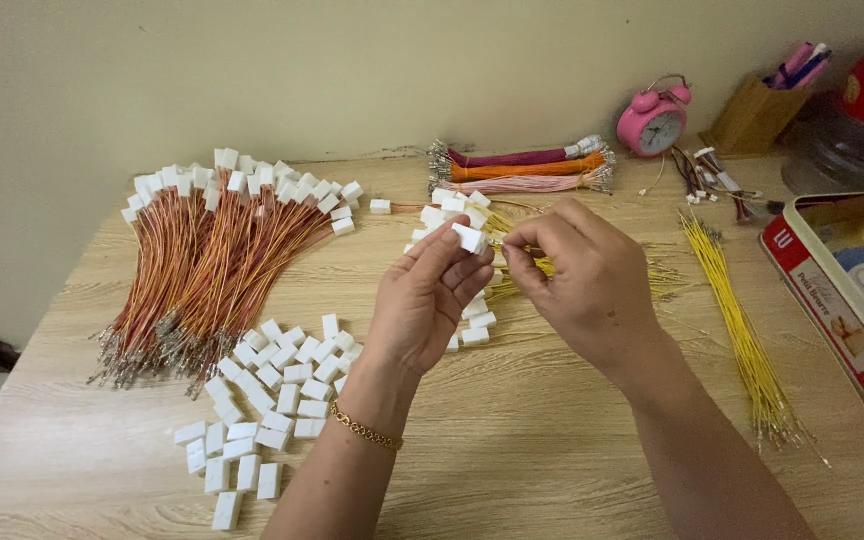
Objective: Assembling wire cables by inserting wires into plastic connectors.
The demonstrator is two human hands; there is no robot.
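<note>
White plastic connector housing (469, 238) sits pinched in the left hand (422, 300), its fingers (444, 250) closed on it just above the middle of the frame. The right hand (587, 275) is level with it on the right, fingers (522, 243) clamped on a yellow wire (544, 266). The wire's tip points left at the housing, near but apart; the wire's length runs rightward behind the hand. Loose housings (262, 405) lie lower left on the table (512, 440).

white connectors (262, 400), orange-brown wire bundle (212, 270), yellow wires (747, 340) — a pink alarm clock (654, 122), pale wood table (512, 440).
</note>
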